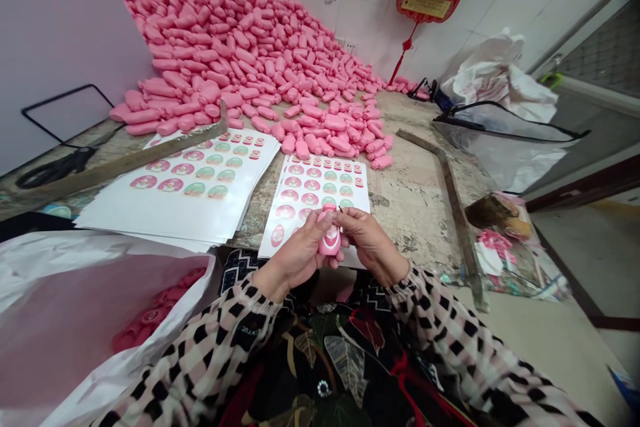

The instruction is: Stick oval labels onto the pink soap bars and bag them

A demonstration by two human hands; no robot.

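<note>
My left hand (295,257) is closed around a small pink bottle (331,238) with a label on its front, held upright above the sticker sheets. Against the bottle's upper right side, my right hand (373,244) has its thumb and forefinger pinched together. A tiny dark tip shows at those fingers; what it belongs to is too small to tell. Under both hands lies a stack of white sticker sheets (277,220) printed with pink and green labels. Beyond it, a large heap of pink bottles (240,47) rises against the wall.
Another stack of sticker sheets (150,214) lies to the left under a wooden strip (135,159), near black scissors (55,164). An open white sack (30,254) at lower left holds pink pieces. A second wooden strip (453,200) and plastic bags (505,80) are at right.
</note>
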